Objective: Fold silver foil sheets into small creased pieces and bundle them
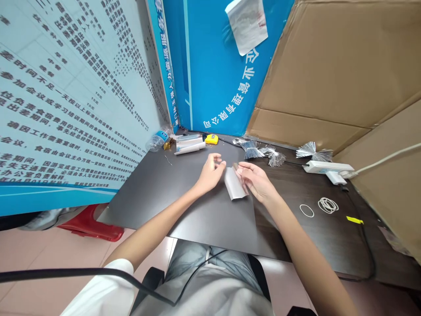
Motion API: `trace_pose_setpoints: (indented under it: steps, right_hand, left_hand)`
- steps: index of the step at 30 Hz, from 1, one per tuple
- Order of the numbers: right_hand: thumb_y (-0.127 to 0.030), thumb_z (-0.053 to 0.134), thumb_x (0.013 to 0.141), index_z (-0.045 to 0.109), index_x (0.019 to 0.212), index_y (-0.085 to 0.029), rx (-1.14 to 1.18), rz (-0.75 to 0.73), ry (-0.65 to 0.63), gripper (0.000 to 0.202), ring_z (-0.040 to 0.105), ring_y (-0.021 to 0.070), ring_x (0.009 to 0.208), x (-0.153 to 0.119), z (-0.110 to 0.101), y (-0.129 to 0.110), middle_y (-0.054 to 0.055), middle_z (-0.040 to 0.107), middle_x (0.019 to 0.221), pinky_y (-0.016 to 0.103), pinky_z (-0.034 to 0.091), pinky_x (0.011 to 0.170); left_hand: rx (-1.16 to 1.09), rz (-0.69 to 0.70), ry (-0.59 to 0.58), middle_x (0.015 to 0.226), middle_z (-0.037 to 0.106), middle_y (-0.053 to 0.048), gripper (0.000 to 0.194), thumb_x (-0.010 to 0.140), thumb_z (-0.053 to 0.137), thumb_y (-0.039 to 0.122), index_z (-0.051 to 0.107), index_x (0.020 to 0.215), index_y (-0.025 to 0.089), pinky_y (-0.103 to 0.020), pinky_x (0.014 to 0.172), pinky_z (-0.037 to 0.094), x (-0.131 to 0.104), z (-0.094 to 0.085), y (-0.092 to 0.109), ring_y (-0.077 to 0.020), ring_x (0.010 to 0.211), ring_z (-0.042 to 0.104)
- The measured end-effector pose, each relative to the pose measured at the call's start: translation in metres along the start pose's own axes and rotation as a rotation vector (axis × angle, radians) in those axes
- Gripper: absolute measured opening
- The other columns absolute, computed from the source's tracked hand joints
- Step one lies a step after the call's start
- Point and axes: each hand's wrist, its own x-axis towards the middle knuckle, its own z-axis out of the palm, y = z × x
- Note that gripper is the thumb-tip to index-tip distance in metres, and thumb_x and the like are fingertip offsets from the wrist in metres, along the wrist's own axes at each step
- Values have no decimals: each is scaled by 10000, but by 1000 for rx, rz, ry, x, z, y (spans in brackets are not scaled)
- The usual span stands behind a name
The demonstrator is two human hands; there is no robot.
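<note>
A curled silvery-grey sheet (234, 184) is pinched along its upper right edge by my right hand (255, 179). Its lower edge hangs just above or touches the dark table (204, 215); I cannot tell which. Just left of the sheet is my left hand (212, 172), with bent fingers apart and nothing visible between them. Behind my left hand lie several rolled sheets (190, 147) beside a yellow tape measure (211, 139). The far side of the held sheet is hidden.
Bundles of silvery ties (253, 150) lie along the back, near a white power strip (329, 167). White rubber bands (328, 205) and a yellow strip (354, 220) are on the right. A plastic bottle (158, 139) lies back left. Blue boards and cardboard (342, 61) enclose the table.
</note>
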Motion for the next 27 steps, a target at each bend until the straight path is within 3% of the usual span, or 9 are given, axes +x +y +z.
trace_pose_setpoints:
  steps: [2, 4, 8, 13, 15, 18, 24, 27]
  right_hand:
    - [-271, 952, 652, 729, 1026, -219, 130, 25, 41, 438, 745, 193, 861, 2, -1, -2, 46, 783, 969, 290, 644, 773]
    - [-256, 955, 655, 730, 1031, -217, 194, 55, 78, 440, 750, 193, 828, 3, -1, -3, 49, 798, 975, 275, 642, 704]
    - [-270, 955, 674, 735, 1055, -221, 253, 61, 42, 443, 747, 187, 799, 3, -3, -4, 36, 808, 974, 246, 614, 636]
    - [-388, 963, 680, 748, 1051, -244, 267, 12, -30, 453, 738, 180, 787, 2, -6, -9, 13, 804, 994, 248, 606, 669]
    - [-431, 955, 690, 747, 1065, -249, 258, -2, -40, 466, 731, 178, 776, 2, -8, -10, 6, 801, 992, 253, 601, 664]
    - [-405, 954, 690, 732, 1091, -252, 234, -24, -19, 484, 699, 156, 708, 2, -9, -11, -10, 791, 938, 241, 565, 591]
    - [-405, 985, 661, 750, 1113, -222, 245, -34, -66, 541, 728, 173, 835, -6, 6, -6, 38, 801, 1037, 276, 611, 757]
    - [-388, 996, 661, 765, 1104, -212, 201, 12, -109, 530, 700, 151, 781, -11, 16, -2, 34, 789, 971, 254, 588, 712]
  left_hand:
    - [-181, -271, -131, 1156, 690, -92, 368, 974, 618, 517, 553, 1163, 207, -319, 814, 517, 1, -2, 4, -200, 929, 689]
    - [-338, -443, -288, 1132, 696, -70, 466, 901, 706, 593, 547, 1121, 215, -283, 772, 514, 1, -4, 7, -187, 910, 702]
    - [-551, -527, -345, 1048, 709, -37, 472, 825, 791, 544, 571, 1086, 218, -267, 790, 514, 4, -7, 9, -163, 866, 697]
    - [-717, -648, -537, 966, 728, -65, 427, 774, 801, 520, 663, 999, 184, -289, 792, 524, 9, -15, 14, -195, 877, 714]
    - [-745, -617, -557, 953, 730, -61, 417, 722, 873, 443, 685, 979, 175, -277, 780, 525, 7, -14, 15, -184, 866, 716]
    - [-735, -485, -479, 884, 725, -47, 403, 700, 947, 360, 722, 958, 147, -245, 781, 516, 3, -10, 15, -133, 796, 687]
    - [-590, -186, -390, 1092, 776, -112, 554, 734, 947, 454, 766, 1157, 145, -325, 900, 541, 0, -1, 9, -200, 948, 718]
    - [-488, -64, -353, 1083, 783, -110, 513, 770, 910, 483, 775, 1130, 143, -338, 896, 541, 2, 4, 6, -221, 942, 722]
